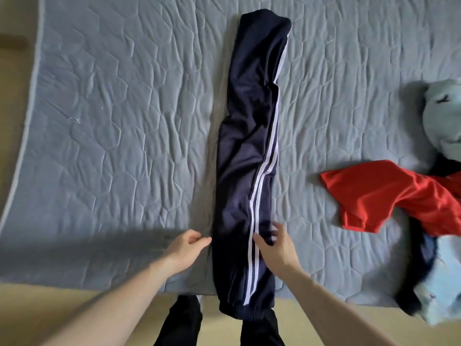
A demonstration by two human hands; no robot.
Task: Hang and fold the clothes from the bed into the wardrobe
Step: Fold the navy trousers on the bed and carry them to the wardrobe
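Observation:
Dark navy track pants (247, 151) with two white side stripes lie folded lengthwise down the middle of the grey quilted bed (112, 133), cuffs hanging over the near edge. My left hand (185, 248) sits at the pants' left edge, fingers curled, fingertips touching the fabric. My right hand (277, 248) rests flat on the pants by the stripes, fingers spread. Neither hand clearly grips anything.
A red T-shirt (389, 196) lies to the right on the bed. Behind and below it sits a pile with light blue garments (444, 116) and a dark piece (424, 248). The bed's near edge meets a tan floor (50, 308).

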